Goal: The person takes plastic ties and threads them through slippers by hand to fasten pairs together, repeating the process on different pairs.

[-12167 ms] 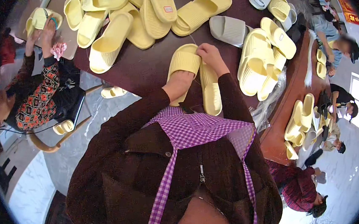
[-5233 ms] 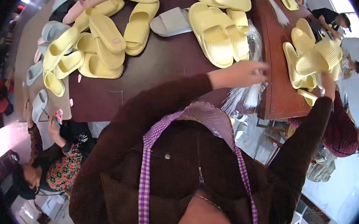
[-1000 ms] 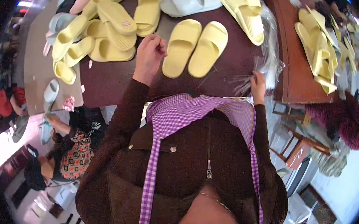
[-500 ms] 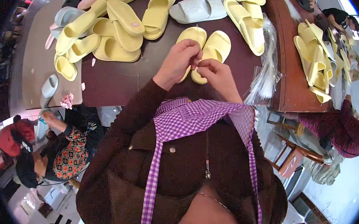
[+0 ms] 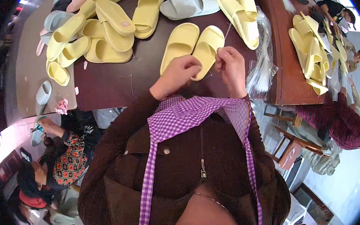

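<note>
A pair of yellow slide slippers [image 5: 179, 42] lies side by side before me, their near ends toward my body. My left hand [image 5: 180, 74] is over the near end of the left slipper, its fingers curled in against the pair; what they hold, if anything, is hidden. Just right of the pair, my right hand [image 5: 231, 68] is raised in a pinch. A thin whitish strand [image 5: 227, 30] stands up from its fingertips.
More yellow slippers [image 5: 117, 39] and a pale grey slipper [image 5: 189, 6] lie across the dark table [image 5: 106, 86]. A bundle of clear strands [image 5: 261, 70] is at the right. Slippers also pile on a brown table [image 5: 285, 74]. People work on both sides.
My hands have separated: the right has moved right and up with the strand, the left has dropped slightly lower. The slippers beneath show more fully. The whole view has shifted a little.
</note>
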